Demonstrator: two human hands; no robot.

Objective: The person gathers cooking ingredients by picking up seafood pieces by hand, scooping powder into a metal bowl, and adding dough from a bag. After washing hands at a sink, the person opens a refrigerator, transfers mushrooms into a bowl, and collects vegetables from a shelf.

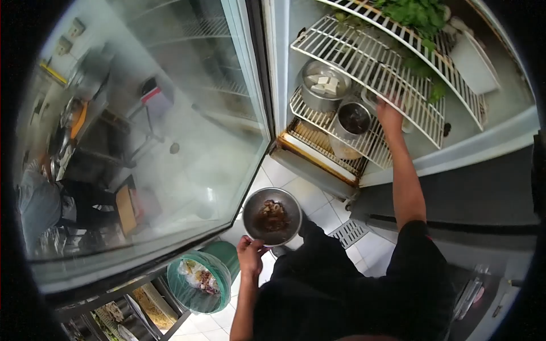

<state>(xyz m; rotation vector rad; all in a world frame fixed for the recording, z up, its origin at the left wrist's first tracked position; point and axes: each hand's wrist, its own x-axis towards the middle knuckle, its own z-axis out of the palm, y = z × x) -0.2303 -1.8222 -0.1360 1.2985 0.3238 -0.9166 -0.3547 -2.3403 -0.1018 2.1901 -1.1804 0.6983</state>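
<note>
1. Gripping the rim of a steel bowl (272,216) at lower centre of the frame, the left hand (250,256) has its fingers curled over the near edge; the bowl holds dark food in brown liquid.
2. The right hand (389,115) reaches into the open fridge at upper right, fingers on a white wire shelf (372,71); whether they clasp anything cannot be told, since the shelf partly hides them.
3. Just left of that hand stands a metal pot (354,119) with dark contents, and beside it a metal container (324,85) of pale cubes.
4. Leafy greens (418,14) lie on the top shelf.
5. The glass fridge door (153,125) fills the left; a green bin (199,281) sits below it.
</note>
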